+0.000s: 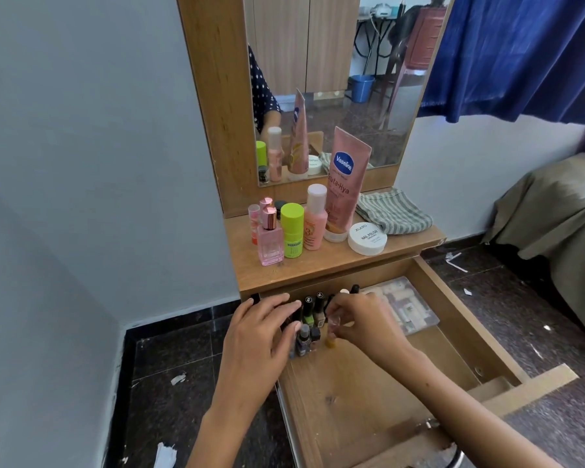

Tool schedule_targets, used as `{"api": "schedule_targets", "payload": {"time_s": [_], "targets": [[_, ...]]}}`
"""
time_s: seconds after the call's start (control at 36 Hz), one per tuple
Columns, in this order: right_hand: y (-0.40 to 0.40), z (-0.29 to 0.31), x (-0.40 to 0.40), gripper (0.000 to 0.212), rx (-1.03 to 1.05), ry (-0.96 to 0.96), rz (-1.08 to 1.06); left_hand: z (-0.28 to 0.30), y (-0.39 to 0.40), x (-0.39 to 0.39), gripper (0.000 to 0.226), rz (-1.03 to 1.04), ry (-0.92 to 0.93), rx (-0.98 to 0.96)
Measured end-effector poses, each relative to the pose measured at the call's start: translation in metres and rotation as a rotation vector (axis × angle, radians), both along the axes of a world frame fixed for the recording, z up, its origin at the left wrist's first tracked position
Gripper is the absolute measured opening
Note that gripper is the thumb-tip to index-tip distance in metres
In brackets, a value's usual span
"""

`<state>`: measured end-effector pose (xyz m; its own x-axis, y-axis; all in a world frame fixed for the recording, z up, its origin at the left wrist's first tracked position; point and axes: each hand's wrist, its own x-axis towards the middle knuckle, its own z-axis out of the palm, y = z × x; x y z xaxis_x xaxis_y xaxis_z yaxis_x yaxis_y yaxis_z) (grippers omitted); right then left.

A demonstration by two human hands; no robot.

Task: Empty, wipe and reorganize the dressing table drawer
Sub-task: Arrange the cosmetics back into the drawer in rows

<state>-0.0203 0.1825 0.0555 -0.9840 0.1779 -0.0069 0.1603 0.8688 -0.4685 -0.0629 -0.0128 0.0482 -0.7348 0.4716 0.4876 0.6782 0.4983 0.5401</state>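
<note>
In the head view, a pink Vaseline tube (346, 184) stood cap-down on the wooden bench (331, 265), its label reading "Vaseline" in a blue badge with "Gluta-Hya" below. Just beside it lay a round white tub (367, 238) marked "zudio" and "NAIL POLISH"; the smaller print was too small to read. To the left stood a peach bottle (314, 217) with a white cap, a lime-green bottle (292, 230) and a square pink perfume bottle (270, 238); their labels could not be made out. A striped grey cloth (393, 211) lay folded at the bench's right rear, below the mirror (335, 72).

The drawer (368, 393) stood pulled open beneath the bench. At its back left corner a cluster of nail polish bottles (313, 315) stood upright, and a clear plastic case (404, 307) of small items lay at the back right. The left hand (262, 336) rested against the cluster with fingers straight and spread, its grip holding nothing. The right hand (358, 320) pinched a small clear nail polish bottle (333, 324) between curled fingertips, at the edge of the cluster.

The floor (169, 366) was dark speckled stone littered with white scraps. A grey wall ran along the left, a blue curtain (520, 52) hung at upper right, and a bed (561, 211) under an olive cover sat at the right.
</note>
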Motion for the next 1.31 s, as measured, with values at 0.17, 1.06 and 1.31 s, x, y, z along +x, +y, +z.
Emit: {"api": "schedule_targets", "payload": {"time_s": [0.17,1.06,1.31], "targets": [[-0.004,-0.002,-0.001,0.023,-0.01,0.014,0.032,-0.002,0.0,0.0,0.029,0.002,0.032,0.012],[-0.001,0.038,-0.004,0.031,-0.024,0.111,0.003,0.052,0.001,-0.054,0.031,0.185,0.141,0.215],[-0.019,0.044,-0.016,0.017,-0.089,0.197,-0.024,0.064,0.007,-0.125,0.063,0.062,0.01,-0.051]]}}
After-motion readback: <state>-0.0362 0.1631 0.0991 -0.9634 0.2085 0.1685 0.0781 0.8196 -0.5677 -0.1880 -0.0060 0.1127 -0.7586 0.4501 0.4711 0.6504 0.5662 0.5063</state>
